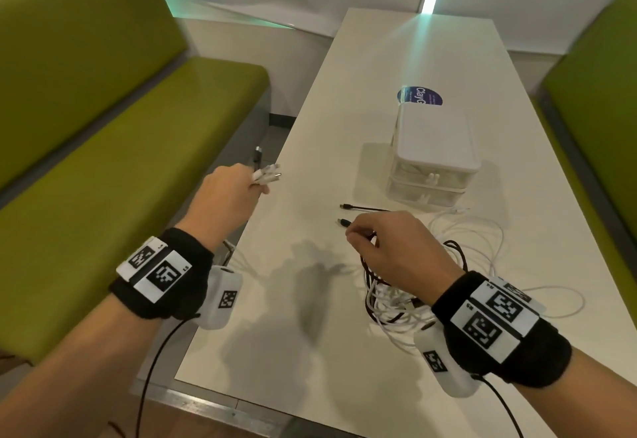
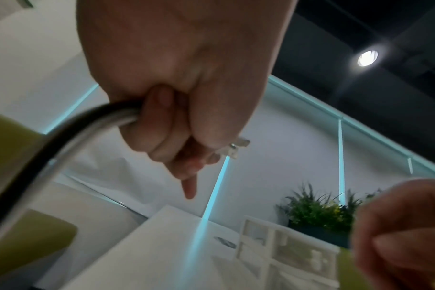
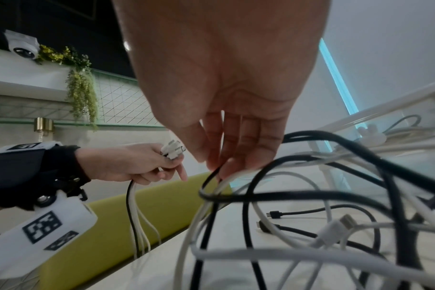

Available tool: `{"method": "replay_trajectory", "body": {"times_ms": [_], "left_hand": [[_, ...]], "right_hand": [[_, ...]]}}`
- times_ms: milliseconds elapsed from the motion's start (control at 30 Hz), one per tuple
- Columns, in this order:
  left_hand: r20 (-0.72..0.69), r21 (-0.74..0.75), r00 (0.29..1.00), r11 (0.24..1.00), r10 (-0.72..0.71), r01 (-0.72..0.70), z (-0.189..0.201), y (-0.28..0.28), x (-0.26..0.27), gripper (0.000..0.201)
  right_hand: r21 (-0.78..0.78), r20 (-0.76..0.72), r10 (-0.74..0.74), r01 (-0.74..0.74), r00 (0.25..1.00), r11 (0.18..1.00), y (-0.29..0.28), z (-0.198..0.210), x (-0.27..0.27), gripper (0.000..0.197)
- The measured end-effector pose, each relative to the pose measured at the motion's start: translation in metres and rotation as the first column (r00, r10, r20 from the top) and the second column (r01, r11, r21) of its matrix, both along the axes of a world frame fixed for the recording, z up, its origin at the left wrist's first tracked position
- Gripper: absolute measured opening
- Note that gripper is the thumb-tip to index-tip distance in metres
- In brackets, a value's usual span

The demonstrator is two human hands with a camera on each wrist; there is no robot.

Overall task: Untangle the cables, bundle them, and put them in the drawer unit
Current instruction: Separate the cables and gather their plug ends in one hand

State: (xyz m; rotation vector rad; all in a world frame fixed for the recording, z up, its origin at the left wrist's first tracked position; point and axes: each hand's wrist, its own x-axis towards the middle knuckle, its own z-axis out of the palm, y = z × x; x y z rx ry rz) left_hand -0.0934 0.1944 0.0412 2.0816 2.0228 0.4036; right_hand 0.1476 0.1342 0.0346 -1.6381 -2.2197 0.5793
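My left hand [image 1: 253,185] is held over the table's left edge and grips a bunch of cable ends [image 1: 266,173], several white plugs and one black. The left wrist view shows its fingers [image 2: 162,125] curled round black and white cords [image 2: 62,141]. My right hand [image 1: 360,235] hovers over the table and pinches a black cable [image 1: 344,222] just behind its plug. In the right wrist view a white strand [image 3: 219,188] also runs up to those fingertips [image 3: 214,166]. A tangle of black and white cables [image 1: 410,294] lies under the right wrist. The white drawer unit [image 1: 435,158] stands behind, drawers closed.
The white table [image 1: 362,58] runs away from me between two green benches [image 1: 103,134]. A blue round sticker [image 1: 418,96] lies behind the drawer unit. Another black plug end [image 1: 348,206] lies loose in front of the unit.
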Motion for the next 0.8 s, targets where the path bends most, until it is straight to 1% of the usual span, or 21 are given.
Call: {"method": "replay_trajectory", "body": {"times_ms": [100,133,167,200,233,267,300,367,400,533,567,633,667,733,800], "left_hand": [[0.196,0.024,0.978,0.997,-0.075,0.072,0.005,-0.007,0.025,0.027],[0.252,0.03,0.963,0.996,-0.094,0.09,0.005,-0.008,0.032,0.026],[0.287,0.031,0.951,0.993,-0.116,0.112,0.003,-0.009,0.039,0.026],[0.307,0.032,0.942,0.99,-0.139,0.136,0.001,-0.009,0.046,0.027],[0.322,0.028,0.934,0.988,-0.154,0.153,-0.003,-0.009,0.053,0.029],[0.335,0.014,0.928,0.986,-0.16,0.165,-0.008,-0.008,0.06,0.031],[0.342,-0.006,0.925,0.984,-0.164,0.177,-0.014,-0.007,0.067,0.032],[0.316,-0.046,0.931,0.977,-0.184,0.209,-0.029,-0.004,0.08,0.032],[0.284,-0.063,0.938,0.972,-0.201,0.228,-0.037,-0.001,0.086,0.031],[0.089,-0.137,0.961,0.952,-0.262,0.273,-0.069,0.009,0.107,0.021],[0.073,-0.163,0.963,0.949,-0.261,0.269,-0.074,0.011,0.11,0.019],[0.105,-0.197,0.962,0.943,-0.253,0.27,-0.084,0.015,0.113,0.017],[0.115,-0.196,0.96,0.942,-0.255,0.273,-0.088,0.017,0.113,0.019],[0.053,-0.189,0.959,0.94,-0.278,0.283,-0.091,0.019,0.114,0.023],[-0.027,-0.196,0.956,0.939,-0.292,0.281,-0.09,0.021,0.114,0.02]], "right_hand": [[0.1,-0.119,-0.064,0.077,0.991,0.992,0.0,0.005,0.012,0.015],[0.145,-0.129,-0.088,0.107,0.988,0.984,0.0,0.006,0.018,0.016],[0.19,-0.102,-0.105,0.123,0.989,0.974,0.0,0.006,0.024,0.017],[0.215,-0.039,-0.113,0.118,0.993,0.969,0.0,0.005,0.029,0.019],[0.202,0.043,-0.107,0.097,0.993,0.975,-0.001,0.004,0.034,0.023],[0.155,0.116,-0.091,0.072,0.989,0.985,-0.003,0.002,0.039,0.029],[0.09,0.159,-0.071,0.057,0.985,0.994,-0.004,0.001,0.042,0.034],[-0.01,0.168,-0.053,0.056,0.984,0.998,-0.008,-0.001,0.048,0.036],[-0.021,0.158,-0.061,0.065,0.986,0.998,-0.009,-0.002,0.05,0.034],[0.021,0.126,-0.091,0.089,0.988,0.996,-0.011,-0.006,0.054,0.03],[0.019,0.118,-0.094,0.093,0.989,0.996,-0.011,-0.006,0.055,0.03],[0.012,0.105,-0.098,0.098,0.99,0.995,-0.012,-0.007,0.057,0.031],[0.008,0.104,-0.099,0.098,0.99,0.995,-0.012,-0.007,0.058,0.031],[0.01,0.109,-0.11,0.109,0.988,0.994,-0.012,-0.007,0.058,0.037],[0.017,0.109,-0.136,0.135,0.985,0.991,-0.012,-0.006,0.058,0.051]]}}
